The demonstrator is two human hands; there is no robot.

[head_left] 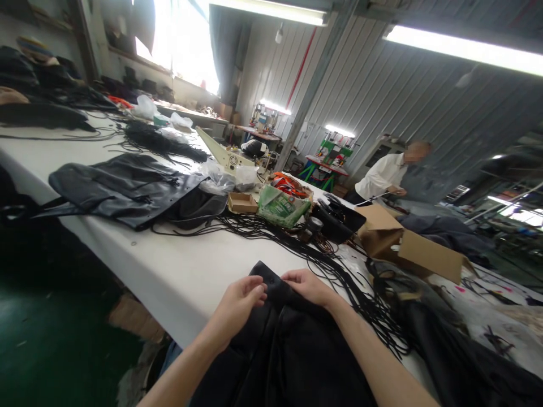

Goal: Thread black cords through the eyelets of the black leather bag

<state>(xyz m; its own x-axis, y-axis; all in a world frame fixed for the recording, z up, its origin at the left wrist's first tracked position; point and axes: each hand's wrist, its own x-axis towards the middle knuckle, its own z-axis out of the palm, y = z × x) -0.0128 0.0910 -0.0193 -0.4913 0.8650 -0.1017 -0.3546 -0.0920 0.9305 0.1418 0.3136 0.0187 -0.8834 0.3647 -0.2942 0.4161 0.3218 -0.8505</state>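
While my hands work: I hold the top edge of a black garment (288,345) that lies on the white table (169,271) right in front of me and hangs over the near edge toward me.
Left hand: my left hand (240,302) is curled shut, and its fingers pinch the cloth at the top edge.
Right hand: my right hand (309,287) is also closed, with its fingertips pressing on the same edge, very near the left one.
Slip: I think the cloth could slide off the table, because much of it hangs down on my side and it looks smooth.
Tangle: the black cords (339,271) lie just beside my right hand, so I think a pull on the cloth could catch them and drag them along.
Knock: the cardboard box (407,243) sits open beyond the cords, and I think a big tug on the cords could bump it.
Small part: I see a tiny round dot near my fingers, maybe a snap, but it is too small to tell, and I could lose my place on it if the cloth shifts.
Look of the cloth: it is black, a bit shiny like soft leather, and folded into long creases.
Shape: the top comes to a point between my two hands.
Nearby: another dark garment (123,189) lies well apart to my left, and a person in a white shirt (382,175) works far off.
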